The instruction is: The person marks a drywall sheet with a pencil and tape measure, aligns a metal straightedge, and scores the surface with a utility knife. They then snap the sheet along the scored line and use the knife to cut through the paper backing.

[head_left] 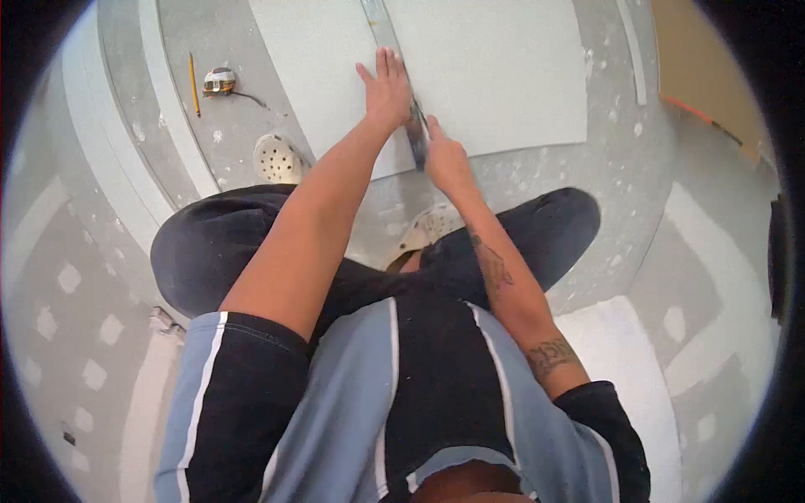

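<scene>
My left hand [387,94] lies flat on a long metal straightedge [375,23], fingers stretched out and thumb apart. Under the straightedge is a large white board [503,75], probably plasterboard. My right hand [449,163] is closed beside the straightedge's near end, close to the board's near edge. It grips a slim utility knife [426,126], mostly covered by my fingers, with its thin front part along the straightedge. Whether the blade touches the board cannot be made out.
A yellow pencil [194,84] and a tape measure [220,81] lie on the grey floor at the left. Long pale strips [172,109] run along the left side. A brown cardboard piece [713,67] is at the upper right. My clog [279,159] is near the board's corner.
</scene>
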`<action>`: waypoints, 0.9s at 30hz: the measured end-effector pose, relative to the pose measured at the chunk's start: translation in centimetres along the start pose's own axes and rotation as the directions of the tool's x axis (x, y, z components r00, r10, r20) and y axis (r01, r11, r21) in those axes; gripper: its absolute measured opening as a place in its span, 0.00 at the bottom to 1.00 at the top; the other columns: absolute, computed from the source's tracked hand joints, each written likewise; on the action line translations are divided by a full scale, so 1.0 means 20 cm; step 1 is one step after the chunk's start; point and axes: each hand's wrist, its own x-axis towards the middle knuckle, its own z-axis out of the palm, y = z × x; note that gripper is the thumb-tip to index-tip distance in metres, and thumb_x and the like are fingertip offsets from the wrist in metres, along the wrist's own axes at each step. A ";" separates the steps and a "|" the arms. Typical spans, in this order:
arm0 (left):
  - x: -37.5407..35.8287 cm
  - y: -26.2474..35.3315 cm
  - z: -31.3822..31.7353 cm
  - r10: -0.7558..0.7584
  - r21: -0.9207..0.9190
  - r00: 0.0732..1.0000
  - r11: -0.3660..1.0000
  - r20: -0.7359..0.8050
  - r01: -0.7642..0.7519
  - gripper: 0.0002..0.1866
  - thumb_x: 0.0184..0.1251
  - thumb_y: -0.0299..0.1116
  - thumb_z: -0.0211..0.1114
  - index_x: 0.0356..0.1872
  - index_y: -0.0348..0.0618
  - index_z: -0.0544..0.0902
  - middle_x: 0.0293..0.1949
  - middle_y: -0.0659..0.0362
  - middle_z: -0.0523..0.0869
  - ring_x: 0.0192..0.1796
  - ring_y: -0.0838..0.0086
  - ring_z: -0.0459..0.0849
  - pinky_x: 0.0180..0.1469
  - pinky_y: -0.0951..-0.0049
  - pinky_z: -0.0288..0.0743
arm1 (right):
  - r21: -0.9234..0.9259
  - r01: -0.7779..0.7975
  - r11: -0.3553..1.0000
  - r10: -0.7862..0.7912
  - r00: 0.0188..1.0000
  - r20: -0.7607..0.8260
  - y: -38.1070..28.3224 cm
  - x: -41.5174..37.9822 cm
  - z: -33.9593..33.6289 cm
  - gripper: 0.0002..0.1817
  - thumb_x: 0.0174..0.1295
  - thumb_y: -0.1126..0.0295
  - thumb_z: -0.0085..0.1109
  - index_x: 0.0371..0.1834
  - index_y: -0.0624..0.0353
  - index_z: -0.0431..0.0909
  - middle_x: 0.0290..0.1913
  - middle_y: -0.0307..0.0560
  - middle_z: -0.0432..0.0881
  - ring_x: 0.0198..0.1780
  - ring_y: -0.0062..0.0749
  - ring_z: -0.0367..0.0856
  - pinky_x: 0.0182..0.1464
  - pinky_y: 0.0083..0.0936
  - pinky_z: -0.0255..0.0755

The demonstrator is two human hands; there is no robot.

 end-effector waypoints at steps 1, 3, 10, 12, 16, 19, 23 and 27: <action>-0.01 -0.01 -0.02 0.020 0.014 1.000 1.000 0.012 -0.020 0.65 0.34 0.50 0.81 0.72 0.28 0.52 0.76 0.41 0.49 0.79 0.52 0.43 0.68 0.26 0.44 | -0.018 -0.024 1.000 0.024 1.000 0.013 0.02 -0.07 0.01 0.28 0.62 0.77 0.48 0.69 0.61 0.61 0.34 0.71 0.81 0.39 0.66 0.81 0.42 0.54 0.72; -0.01 0.01 -0.07 0.017 -0.048 0.998 0.999 0.060 -0.014 0.67 0.33 0.51 0.82 0.73 0.28 0.51 0.76 0.41 0.49 0.79 0.51 0.43 0.69 0.26 0.44 | 0.000 -0.061 0.998 0.061 0.998 0.033 0.04 -0.23 0.01 0.28 0.61 0.78 0.48 0.68 0.62 0.62 0.35 0.71 0.81 0.39 0.66 0.80 0.43 0.54 0.72; -0.02 0.04 -0.06 0.031 -0.003 0.999 1.000 0.044 -0.031 0.69 0.32 0.53 0.82 0.73 0.27 0.51 0.76 0.40 0.49 0.79 0.49 0.43 0.69 0.27 0.44 | -0.154 -0.001 0.988 0.064 0.913 0.403 0.24 -0.60 0.03 0.25 0.62 0.75 0.50 0.64 0.64 0.66 0.40 0.71 0.81 0.45 0.67 0.79 0.49 0.53 0.72; -0.01 0.02 -0.04 0.029 0.011 0.999 0.999 0.024 -0.030 0.70 0.32 0.54 0.82 0.73 0.26 0.49 0.75 0.37 0.48 0.79 0.48 0.42 0.69 0.28 0.45 | -0.139 -0.149 0.979 0.183 0.941 0.285 0.12 -0.50 -0.11 0.27 0.62 0.73 0.50 0.66 0.65 0.64 0.42 0.72 0.81 0.46 0.66 0.79 0.49 0.53 0.72; -0.02 0.02 -0.08 0.006 0.008 0.998 1.000 0.062 -0.007 0.69 0.30 0.51 0.83 0.72 0.26 0.51 0.75 0.38 0.49 0.78 0.47 0.43 0.69 0.28 0.45 | 0.077 -0.179 0.981 0.194 0.912 -0.360 -0.14 0.05 -0.32 0.29 0.62 0.59 0.56 0.62 0.67 0.66 0.45 0.68 0.81 0.47 0.63 0.81 0.51 0.49 0.73; 0.03 0.01 -0.03 -0.019 0.040 1.000 0.999 0.024 0.018 0.68 0.29 0.50 0.82 0.73 0.27 0.52 0.75 0.39 0.51 0.79 0.48 0.43 0.69 0.28 0.44 | 0.257 -0.036 0.966 0.165 0.849 -0.502 -0.35 0.82 -0.32 0.28 0.57 0.55 0.64 0.53 0.65 0.70 0.45 0.65 0.82 0.49 0.58 0.81 0.52 0.47 0.73; 0.00 -0.01 -0.07 -0.003 0.029 0.995 1.000 0.095 0.001 0.68 0.28 0.52 0.82 0.72 0.27 0.53 0.75 0.39 0.52 0.79 0.48 0.43 0.70 0.29 0.44 | 0.275 -0.222 0.936 0.316 0.873 -0.371 -0.50 1.12 -0.20 0.35 0.52 0.54 0.70 0.56 0.62 0.65 0.53 0.59 0.80 0.55 0.51 0.79 0.56 0.49 0.72; 0.03 -0.02 0.07 0.012 0.080 1.000 0.997 0.020 -0.013 0.56 0.54 0.58 0.67 0.74 0.29 0.50 0.74 0.36 0.50 0.78 0.43 0.42 0.70 0.30 0.40 | 0.148 -0.359 0.922 0.388 0.860 -0.331 -0.57 1.15 -0.12 0.41 0.47 0.52 0.76 0.58 0.61 0.62 0.56 0.54 0.77 0.57 0.48 0.78 0.59 0.51 0.67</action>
